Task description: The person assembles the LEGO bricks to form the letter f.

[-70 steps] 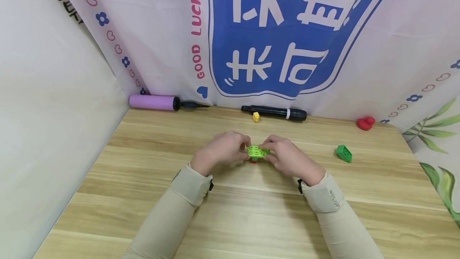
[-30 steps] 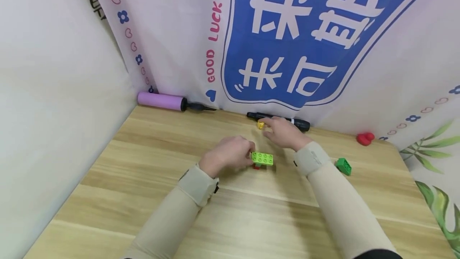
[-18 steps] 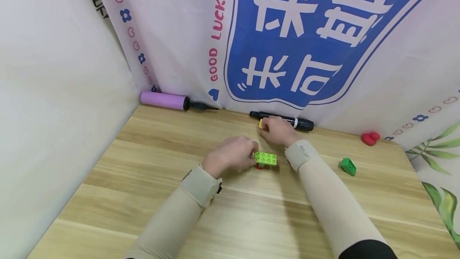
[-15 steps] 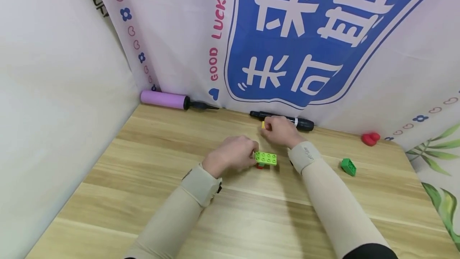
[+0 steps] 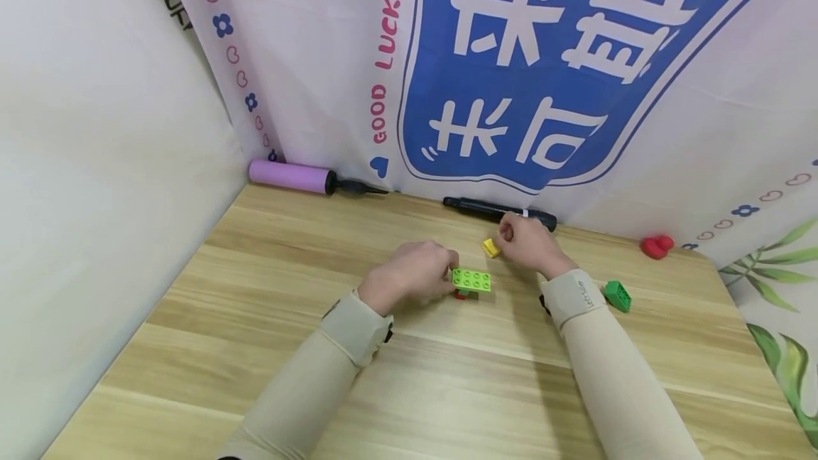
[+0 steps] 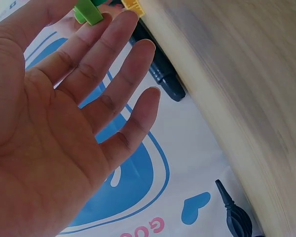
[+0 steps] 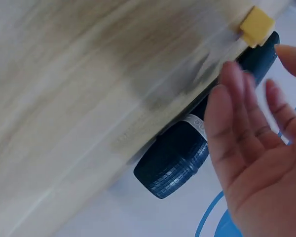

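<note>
My left hand point(image 5: 412, 272) pinches the left end of a small toy-brick build, thumb and index finger meeting at it near the top of the left wrist view. The build has a lime-green studded brick point(image 5: 471, 280) on top, with a darker green part and a red piece point(image 5: 460, 295) beneath, partly hidden. A yellow toy brick point(image 5: 491, 248) lies tilted on the table behind the build. Just to its right is my right hand point(image 5: 529, 241), its fingers loosely bent. In the right wrist view a gap shows between those fingers and the yellow brick point(image 7: 257, 25).
Along the back edge of the wooden table point(image 5: 409, 389) lie a purple pump point(image 5: 290, 176) with a black nozzle and a black rod-shaped object point(image 5: 473, 207) with a white band. A green brick point(image 5: 618, 296) and a red rounded toy point(image 5: 657, 246) sit at the right.
My right hand left the build, reached back to the yellow brick and brought it rightward and nearer; the brick now lies free of the fingers. My left hand stays at the build.
</note>
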Motion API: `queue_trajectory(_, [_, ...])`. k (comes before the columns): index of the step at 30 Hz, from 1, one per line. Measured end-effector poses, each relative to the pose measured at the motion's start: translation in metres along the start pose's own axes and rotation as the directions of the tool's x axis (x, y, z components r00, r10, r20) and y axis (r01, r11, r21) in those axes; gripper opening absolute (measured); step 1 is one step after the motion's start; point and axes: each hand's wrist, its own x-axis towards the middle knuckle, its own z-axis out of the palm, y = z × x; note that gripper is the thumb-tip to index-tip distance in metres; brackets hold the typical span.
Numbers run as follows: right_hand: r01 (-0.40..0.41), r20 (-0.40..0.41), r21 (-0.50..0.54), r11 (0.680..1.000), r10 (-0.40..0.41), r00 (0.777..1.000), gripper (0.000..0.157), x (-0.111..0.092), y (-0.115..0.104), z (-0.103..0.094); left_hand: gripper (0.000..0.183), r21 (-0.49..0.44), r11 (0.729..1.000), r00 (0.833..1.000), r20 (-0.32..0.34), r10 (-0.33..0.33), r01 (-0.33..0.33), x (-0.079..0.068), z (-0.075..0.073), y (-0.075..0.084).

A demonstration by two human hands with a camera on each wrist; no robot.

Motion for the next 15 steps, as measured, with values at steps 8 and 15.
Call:
queue_trajectory(8, [0.092,0.215,-0.014,0.996,-0.086,0.973,0.054,0.001,-0.009,-0.003,0.027,-0.003,1.000,1.000,-0.001,-0.001,0.001,-0.003,-0.001,0.000])
queue_trajectory(15, [0.096,0.164,0.018,0.995,-0.098,0.982,0.034,-0.012,-0.013,-0.007,0.023,-0.007,1.000,1.000,0.001,0.003,-0.003,-0.003,-0.002,0.000])
